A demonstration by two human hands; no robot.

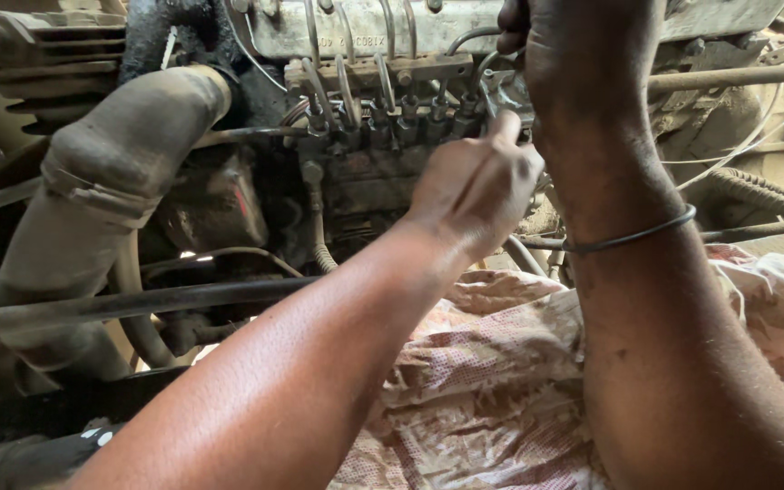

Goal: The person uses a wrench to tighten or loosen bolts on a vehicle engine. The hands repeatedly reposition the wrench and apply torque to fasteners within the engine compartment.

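A grimy engine (229, 181) fills the upper part of the view, and the injection pump (383, 136) at its middle serves as the landmark. Left of the pump, a thick dusty hose (111, 181) curves downward. Below and right of the pump, a stained patterned cloth (492, 381) lies crumpled. A row of thin curved metal fuel pipes (347, 86) rises from the pump's top. The right hand (583, 63), a thin dark band (632, 238) on its wrist, is at the pump's right end, fingers curled around one thin pipe (487, 63). The left hand (478, 186), just below it, is loosely clenched with a fingertip touching the pump's right end; whether it grips anything cannot be told.
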